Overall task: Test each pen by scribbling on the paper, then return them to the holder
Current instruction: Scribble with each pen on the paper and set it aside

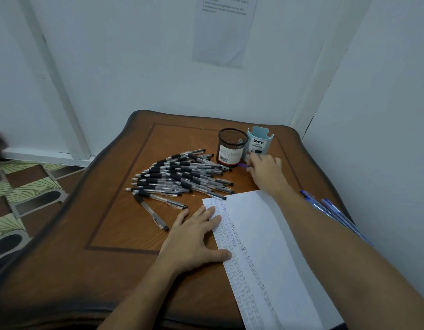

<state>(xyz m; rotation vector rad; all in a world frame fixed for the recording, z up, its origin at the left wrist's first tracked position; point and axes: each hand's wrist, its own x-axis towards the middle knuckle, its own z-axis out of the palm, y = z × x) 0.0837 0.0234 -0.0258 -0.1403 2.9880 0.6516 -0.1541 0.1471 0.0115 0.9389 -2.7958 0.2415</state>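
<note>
Paper (261, 234) sits closest to us, a white sheet with columns of small test marks down its left side, lying well on the near side of the mesh holder (231, 148). Left hand (194, 236) is flat on its edge, fingers straight and spread, pinning it to the table (115, 222).

Right hand (264, 171) is out at the foot of the mesh holder, just to its right, fingers curled down onto a purple pen (243, 165). Only the pen's end peeks out, so I read that as a pinch. Behind the hand, touching the holder's right side, stands a pale blue organizer (259, 142).

Left of the holder is the big heap of black pens (182, 175), clear barrels, dark rubber grips, all lying flat. Far to its right, at the table edge, a few blue pens (330, 210).

These should be light, stiff and smooth, likely to roll on polished wood. The rubber grip looks like the place to take one; from the heap, lift a top pen so the rest don't scatter. The holder looks empty, so nearly all the work is ahead.

Brown wooden table with an inlaid border, set in a corner of pale walls, a printed sheet (225, 32) on the wall above the holder, patterned floor tiles (27, 186) off left.
</note>
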